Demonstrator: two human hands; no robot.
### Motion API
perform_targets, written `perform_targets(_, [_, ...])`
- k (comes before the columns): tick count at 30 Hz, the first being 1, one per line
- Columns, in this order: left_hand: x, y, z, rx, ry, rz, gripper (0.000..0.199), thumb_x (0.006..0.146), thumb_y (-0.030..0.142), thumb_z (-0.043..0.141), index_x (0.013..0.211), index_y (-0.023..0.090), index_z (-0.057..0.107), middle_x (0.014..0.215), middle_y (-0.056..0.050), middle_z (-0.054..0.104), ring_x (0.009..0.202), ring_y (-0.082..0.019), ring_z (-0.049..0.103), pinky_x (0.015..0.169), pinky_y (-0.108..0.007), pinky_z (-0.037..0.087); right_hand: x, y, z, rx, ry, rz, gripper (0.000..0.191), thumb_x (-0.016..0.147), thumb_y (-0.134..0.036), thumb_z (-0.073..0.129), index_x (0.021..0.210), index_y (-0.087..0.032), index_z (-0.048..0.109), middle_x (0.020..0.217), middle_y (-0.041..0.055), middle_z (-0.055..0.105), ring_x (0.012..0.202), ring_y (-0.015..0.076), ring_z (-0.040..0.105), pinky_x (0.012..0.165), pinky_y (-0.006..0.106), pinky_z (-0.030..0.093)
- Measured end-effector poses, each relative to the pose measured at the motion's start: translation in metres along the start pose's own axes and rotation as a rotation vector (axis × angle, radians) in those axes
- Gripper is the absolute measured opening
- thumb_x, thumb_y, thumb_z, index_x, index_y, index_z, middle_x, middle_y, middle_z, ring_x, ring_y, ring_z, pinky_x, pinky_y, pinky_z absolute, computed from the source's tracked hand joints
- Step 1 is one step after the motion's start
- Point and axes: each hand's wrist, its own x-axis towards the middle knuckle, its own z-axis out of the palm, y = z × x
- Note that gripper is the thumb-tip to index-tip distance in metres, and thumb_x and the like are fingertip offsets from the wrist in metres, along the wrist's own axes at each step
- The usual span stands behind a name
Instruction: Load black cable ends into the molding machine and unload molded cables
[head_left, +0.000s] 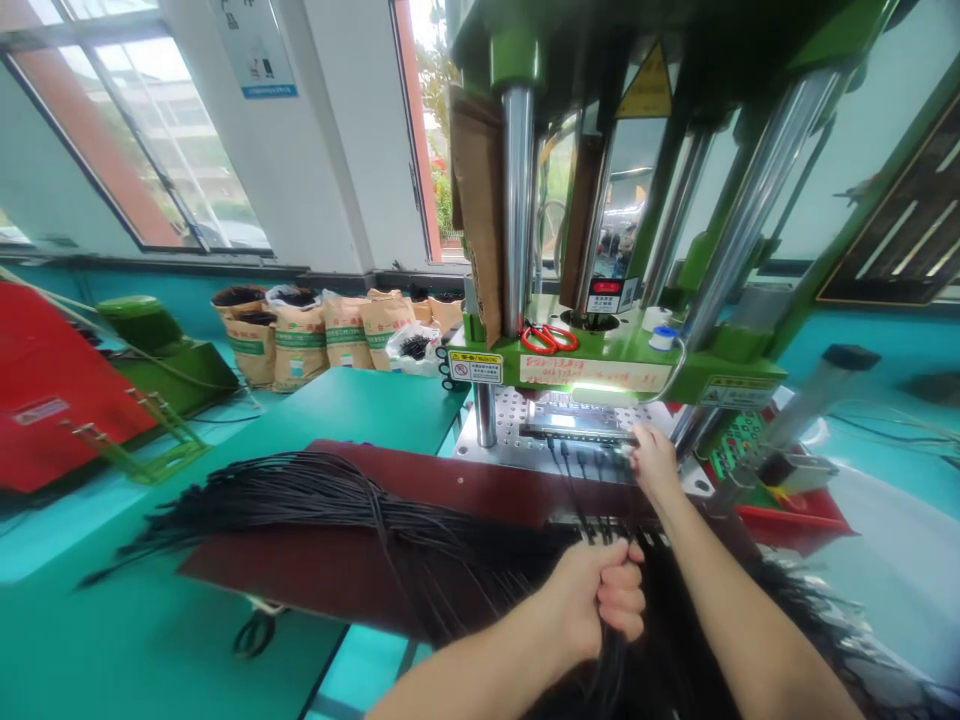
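Observation:
My left hand [611, 595] is closed in a fist round several black cables [581, 500], below the front of the press. The upper ends of these cables run to the front edge of a metal mould [577, 425] on the press bed. At the mould's right end is my right hand [654, 462], its fingers bent together. What sits between those fingers is too small and blurred to tell. A large bundle of black cables [300, 495] lies to the left across a dark red board [465, 485].
The green press [607, 345] rises ahead on steel columns. Red-handled scissors [549, 340] and a blue-and-white spool [662, 338] lie on its ledge. A red tray [802, 525] stands at right. Filled sacks [300, 340] line the wall. A green table [375, 405] extends left.

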Motion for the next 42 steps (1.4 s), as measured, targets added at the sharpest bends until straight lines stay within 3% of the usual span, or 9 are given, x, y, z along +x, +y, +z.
perform_targets(5, [-0.046,-0.030,0.002,0.169,-0.097,-0.021,0.012,0.079,0.023,0.050,0.075,0.012,0.052,0.046,0.007,0.020,0.039,-0.003,0.013,0.038,-0.014,0.009,-0.003,-0.006,-0.007,-0.021,-0.008,0.020,0.018,0.069,-0.035,0.052,0.074,-0.018,0.051,0.037,-0.0056,0.046,0.027,0.0057,0.035,0.025,0.015,0.021])
perform_targets(8, [-0.077,-0.009,0.011,0.191,-0.047,0.183,0.014,0.078,0.026,0.053,0.074,0.013,0.052,0.046,0.008,0.019,0.038,-0.003,0.014,0.037,-0.015,0.011,-0.001,-0.001,-0.020,-0.062,-0.024,0.003,0.020,0.070,-0.037,0.050,0.074,-0.018,0.049,0.036,-0.0063,0.044,0.026,0.0047,0.033,0.026,0.014,0.018])
perform_targets(12, [-0.128,0.086,0.033,0.274,0.166,0.864,0.011,0.083,0.018,0.043,0.074,0.014,0.047,0.049,0.008,0.016,0.038,-0.003,0.016,0.036,-0.013,0.016,-0.001,0.009,-0.051,-0.196,-0.113,0.028,0.024,0.071,-0.039,0.049,0.076,-0.016,0.050,0.034,-0.0061,0.042,0.025,0.0055,0.032,0.027,0.015,0.015])
perform_targets(15, [-0.153,0.180,0.031,0.462,0.644,1.509,0.016,0.086,0.018,0.034,0.072,0.015,0.041,0.051,0.007,0.020,0.039,-0.003,0.021,0.039,-0.013,0.023,-0.003,0.012,-0.076,-0.319,-0.234,0.042,0.029,0.074,-0.043,0.046,0.082,-0.015,0.049,0.039,-0.0049,0.046,0.029,0.0069,0.036,0.028,0.017,0.020])
perform_targets(18, [-0.151,0.246,-0.002,0.459,0.982,1.663,0.016,0.084,0.013,0.026,0.071,0.018,0.035,0.049,0.008,0.022,0.038,-0.004,0.022,0.039,-0.014,0.025,0.000,0.011,-0.096,-0.472,-0.397,0.017,0.031,0.069,-0.038,0.055,0.089,-0.014,0.053,0.050,-0.0024,0.053,0.037,0.0101,0.044,0.036,0.022,0.034])
perform_targets(26, [-0.095,0.266,-0.107,0.591,1.383,1.274,0.014,0.075,0.023,0.051,0.067,0.015,0.043,0.048,0.004,0.043,0.042,-0.010,0.043,0.042,-0.024,0.040,0.006,0.015,-0.105,-0.898,-0.542,-0.261,0.014,0.062,-0.017,0.058,0.074,-0.017,0.064,0.089,0.0059,0.052,0.089,0.0218,0.051,0.090,0.038,0.034])
perform_targets(35, [-0.117,0.292,-0.100,0.921,1.433,0.501,0.046,0.070,0.052,0.056,0.077,0.007,0.053,0.058,-0.011,0.060,0.049,-0.018,0.056,0.043,-0.027,0.042,-0.033,-0.025,-0.104,-1.361,-0.968,-0.390,0.043,0.066,-0.003,0.042,0.102,-0.017,0.061,0.102,0.0091,0.059,0.096,0.0211,0.053,0.086,0.033,0.038])
perform_targets(39, [-0.101,0.230,-0.047,1.235,0.993,0.594,0.031,0.070,0.039,0.060,0.075,0.009,0.057,0.065,-0.006,0.062,0.043,-0.008,0.048,0.039,-0.018,0.034,-0.036,-0.030,-0.096,-1.464,-0.974,-0.405,0.041,0.065,-0.003,0.042,0.096,-0.018,0.064,0.098,0.0097,0.061,0.091,0.0231,0.055,0.080,0.032,0.038])
perform_targets(42, [-0.082,0.140,-0.014,1.278,0.468,0.235,0.035,0.071,0.043,0.058,0.082,0.009,0.059,0.069,-0.010,0.062,0.052,-0.014,0.056,0.045,-0.024,0.041,-0.029,-0.038,-0.085,-1.476,-1.022,-0.355,0.032,0.058,-0.003,0.047,0.078,-0.019,0.067,0.082,0.0070,0.064,0.077,0.0213,0.058,0.065,0.027,0.039])
